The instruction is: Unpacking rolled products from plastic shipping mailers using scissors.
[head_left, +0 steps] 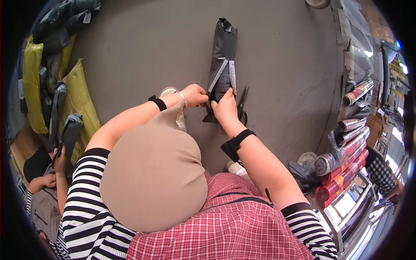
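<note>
A long parcel in dark grey plastic wrap [225,41] lies on the floor, pointing away from me. Its wrap is slit at the near end, and the parted edges show white inside. Between them a dark roll [223,80] is visible. My left hand [195,95] pinches the wrap at the left of the near end. My right hand [226,107] is closed on the wrap at the right of that end, thumb lying along it. Just right of this hand, black scissors [243,100] rest on the floor, handles partly hidden behind my wrist.
Yellow parcels [80,102] and dark plastic parcels [52,30] are piled at the left. A co-worker's hands [60,162] hold a dark object beside them. Several plastic-wrapped rolls [346,158] are stacked at the right. My bent knee [151,177] rises in front of me.
</note>
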Demonstrator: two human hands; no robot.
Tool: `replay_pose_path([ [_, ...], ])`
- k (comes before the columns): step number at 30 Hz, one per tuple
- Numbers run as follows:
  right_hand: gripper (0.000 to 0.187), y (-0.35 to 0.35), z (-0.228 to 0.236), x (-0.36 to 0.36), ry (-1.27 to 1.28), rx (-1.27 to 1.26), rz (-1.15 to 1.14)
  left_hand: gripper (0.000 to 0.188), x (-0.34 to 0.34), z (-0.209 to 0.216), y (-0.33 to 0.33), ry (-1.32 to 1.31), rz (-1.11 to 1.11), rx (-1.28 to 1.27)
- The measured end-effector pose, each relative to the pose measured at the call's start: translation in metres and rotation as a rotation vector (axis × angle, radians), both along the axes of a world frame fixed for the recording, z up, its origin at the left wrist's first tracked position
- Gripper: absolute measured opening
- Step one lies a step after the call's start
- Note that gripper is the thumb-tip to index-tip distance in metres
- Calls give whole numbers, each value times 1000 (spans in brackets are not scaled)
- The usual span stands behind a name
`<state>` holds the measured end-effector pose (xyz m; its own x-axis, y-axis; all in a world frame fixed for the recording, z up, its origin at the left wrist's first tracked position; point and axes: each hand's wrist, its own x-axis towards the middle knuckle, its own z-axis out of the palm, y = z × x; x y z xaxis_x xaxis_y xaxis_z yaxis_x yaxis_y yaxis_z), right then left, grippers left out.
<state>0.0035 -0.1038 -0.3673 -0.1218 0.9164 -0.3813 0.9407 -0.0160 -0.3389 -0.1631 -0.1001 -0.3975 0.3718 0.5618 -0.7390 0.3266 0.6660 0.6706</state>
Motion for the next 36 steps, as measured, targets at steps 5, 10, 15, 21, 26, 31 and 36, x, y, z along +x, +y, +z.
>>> replay_pose_path([
  [5,71,30,4,10,-65,-374,-246,23,6,-6,-3,-49,-84,299],
  [10,51,41,19,28,178,-455,-224,28,-2,32,18,-324,45,85],
  [15,21,25,72,42,1020,-811,-546,25,-36,137,53,-231,-53,288],
  [21,23,10,205,80,1551,-606,-458,16,-41,332,61,43,-164,839],
  [26,26,-18,294,103,1944,-187,-460,15,26,472,1,68,-208,1147],
  [31,24,-51,350,133,2080,126,-438,48,107,514,-75,130,-531,1303],
  [36,19,-93,380,165,2093,399,-624,62,164,508,-99,304,-544,1721],
])
